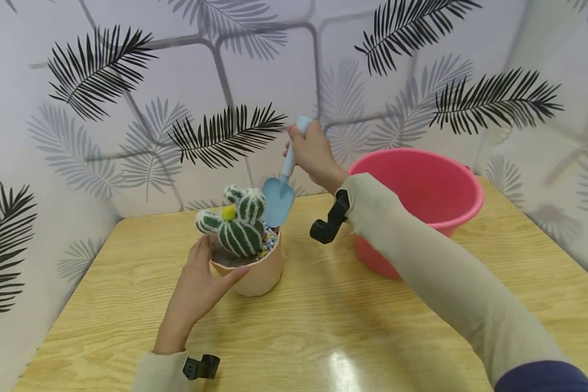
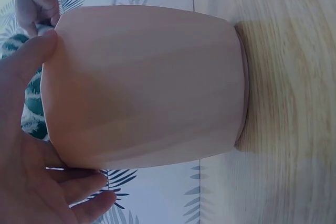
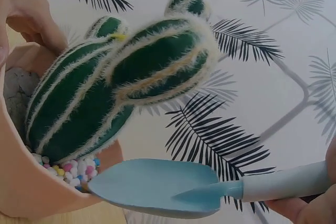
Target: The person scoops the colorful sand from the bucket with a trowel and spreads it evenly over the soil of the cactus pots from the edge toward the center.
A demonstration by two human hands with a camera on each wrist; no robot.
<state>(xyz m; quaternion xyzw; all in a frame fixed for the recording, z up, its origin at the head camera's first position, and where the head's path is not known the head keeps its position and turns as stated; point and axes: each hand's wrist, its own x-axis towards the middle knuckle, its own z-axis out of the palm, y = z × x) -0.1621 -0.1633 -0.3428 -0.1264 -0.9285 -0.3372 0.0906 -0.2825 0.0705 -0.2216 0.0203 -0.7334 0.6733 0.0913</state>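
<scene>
A light terracotta-coloured flower pot (image 1: 257,279) stands on the table with a fuzzy green-and-white toy cactus (image 1: 242,234) in it, a yellow bit on its side. My left hand (image 1: 196,288) grips the pot by its rim, thumb on the near side and fingers round the left. Raised behind the pot, my right hand (image 1: 316,155) holds a light blue trowel (image 1: 278,201) by its pale handle. The blade points down to the pot's right rim. Its tip lies close to colourful pebbles (image 3: 73,171) at the cactus base. Grey filling (image 3: 20,98) covers the pot's other side.
To the right, a pink bucket (image 1: 374,256) stands behind my right forearm. The wood-grain table (image 1: 294,343) reaches back to a wall (image 1: 269,71) covered in leaf-patterned paper. A black strap mount (image 1: 329,218) sits on my right wrist.
</scene>
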